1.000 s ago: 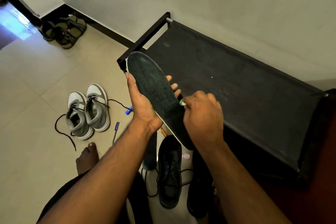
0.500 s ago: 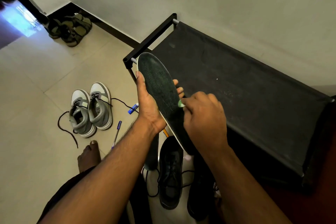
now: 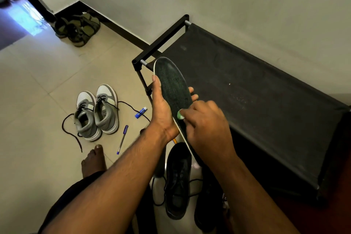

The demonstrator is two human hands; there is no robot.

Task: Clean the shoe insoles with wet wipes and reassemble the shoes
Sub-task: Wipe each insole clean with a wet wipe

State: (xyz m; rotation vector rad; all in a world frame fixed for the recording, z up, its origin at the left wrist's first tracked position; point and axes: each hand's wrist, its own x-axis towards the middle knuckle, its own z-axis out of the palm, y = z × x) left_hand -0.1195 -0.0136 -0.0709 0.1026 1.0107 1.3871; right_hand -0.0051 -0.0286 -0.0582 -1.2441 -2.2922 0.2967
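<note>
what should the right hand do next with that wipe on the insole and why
Probably slide the small pale green wipe up toward the toe. The right hand presses it on the dark green fabric insole near its middle, while the left hand grips the insole from behind, leaving the upper stretch bare.

Tiled floor [image 3: 38,85]: grey sneakers [image 3: 96,113], loose lace trailing; blue pen [image 3: 122,139]; small blue tube [image 3: 141,112]; black shoe [image 3: 177,180]; olive sandals [image 3: 77,28] near corner; bare foot [image 3: 94,160]; black rack [image 3: 247,104] against wall.
</note>
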